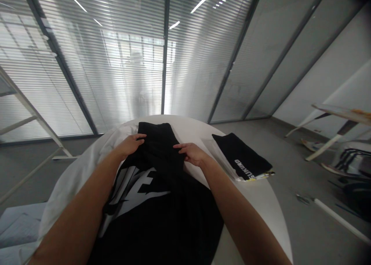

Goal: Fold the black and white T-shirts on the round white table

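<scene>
A black garment (165, 214) with a large white print lies lengthwise on the round white table (199, 128), its near end reaching toward me. The far part is narrower and straight-edged, and creases run across its middle. My left hand (131, 145) is closed on the garment's left edge, index finger and thumb over the cloth. Across from it, my right hand (193, 153) pinches the right edge, with the index finger stretched onto the fabric and the other fingers curled. Which kind of garment it is, I cannot tell.
A folded black cloth item (242, 155) with white lettering lies at the table's right. Crumpled white cloth (101, 149) drapes over the left side. A white metal frame (37, 118) stands left, a wooden-topped table (336, 110) right. Blinds (130, 64) cover the glass wall ahead.
</scene>
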`<state>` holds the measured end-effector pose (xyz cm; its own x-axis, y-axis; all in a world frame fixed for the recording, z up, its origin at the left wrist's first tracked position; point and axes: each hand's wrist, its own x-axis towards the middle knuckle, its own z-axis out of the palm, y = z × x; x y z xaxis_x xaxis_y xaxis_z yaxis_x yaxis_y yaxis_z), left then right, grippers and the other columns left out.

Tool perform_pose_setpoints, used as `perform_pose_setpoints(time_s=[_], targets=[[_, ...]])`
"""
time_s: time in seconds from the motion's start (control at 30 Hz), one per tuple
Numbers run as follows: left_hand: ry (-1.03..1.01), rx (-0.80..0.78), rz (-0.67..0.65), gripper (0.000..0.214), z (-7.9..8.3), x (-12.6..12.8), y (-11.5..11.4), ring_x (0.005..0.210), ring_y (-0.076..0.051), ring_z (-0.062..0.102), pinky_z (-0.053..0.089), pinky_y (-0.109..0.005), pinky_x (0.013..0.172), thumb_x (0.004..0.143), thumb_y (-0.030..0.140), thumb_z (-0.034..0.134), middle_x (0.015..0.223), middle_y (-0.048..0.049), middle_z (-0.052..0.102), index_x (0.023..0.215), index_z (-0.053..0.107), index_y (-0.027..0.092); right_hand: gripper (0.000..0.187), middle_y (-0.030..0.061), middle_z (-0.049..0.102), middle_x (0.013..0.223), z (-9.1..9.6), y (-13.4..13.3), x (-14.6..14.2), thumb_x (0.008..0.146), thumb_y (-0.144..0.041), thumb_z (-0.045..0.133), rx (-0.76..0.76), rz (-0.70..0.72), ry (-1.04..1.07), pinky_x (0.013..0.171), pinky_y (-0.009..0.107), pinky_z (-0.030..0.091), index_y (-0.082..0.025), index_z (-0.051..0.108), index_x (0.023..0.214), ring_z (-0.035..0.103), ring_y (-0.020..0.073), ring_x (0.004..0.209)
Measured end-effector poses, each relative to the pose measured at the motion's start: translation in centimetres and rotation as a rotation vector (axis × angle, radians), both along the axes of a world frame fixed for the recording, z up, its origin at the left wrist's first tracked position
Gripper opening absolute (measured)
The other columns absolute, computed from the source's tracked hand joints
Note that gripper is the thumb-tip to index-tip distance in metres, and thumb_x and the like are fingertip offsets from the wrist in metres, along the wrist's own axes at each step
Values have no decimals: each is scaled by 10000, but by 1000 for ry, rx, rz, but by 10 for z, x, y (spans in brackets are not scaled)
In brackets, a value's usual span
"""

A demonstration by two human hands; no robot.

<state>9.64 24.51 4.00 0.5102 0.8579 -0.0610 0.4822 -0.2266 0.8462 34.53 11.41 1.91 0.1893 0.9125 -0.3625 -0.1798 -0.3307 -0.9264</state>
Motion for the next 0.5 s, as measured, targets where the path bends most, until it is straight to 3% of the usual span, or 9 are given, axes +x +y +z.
perform_pose_setpoints(time_s=[0.17,0.27,0.4,0.5], targets=[[86,37,-47,508,-4,16,-9,1014,-221,652,501,-294,856,812,239,554,1272,-95,650,1307,603,136,372,-13,563,599,5,-2,12,635,11,499,-59,-113,-38,377,164,244,-135,705,907,378,57,433],[-3,-25,-95,542,-7,20,-13,928,-205,666,510,-296,800,786,231,570,1233,-102,667,1320,587,140,356,-14,558,598,6,-1,18,632,14,496,-51,-140,-40,379,165,258,-134,705,878,358,53,432],[-146,-193,-132,586,-14,18,-10,838,-193,663,510,-295,723,811,301,566,1091,-100,712,1377,522,152,312,-19,533,572,11,-4,25,626,22,519,-30,-173,-48,387,166,252,-123,705,832,344,46,439],[-41,-124,-230,564,-14,11,-8,830,-191,642,490,-274,681,809,402,593,1066,-87,709,1324,585,172,237,-11,544,577,13,-6,25,639,-19,599,-25,-166,-127,390,176,236,-120,712,821,330,46,447]])
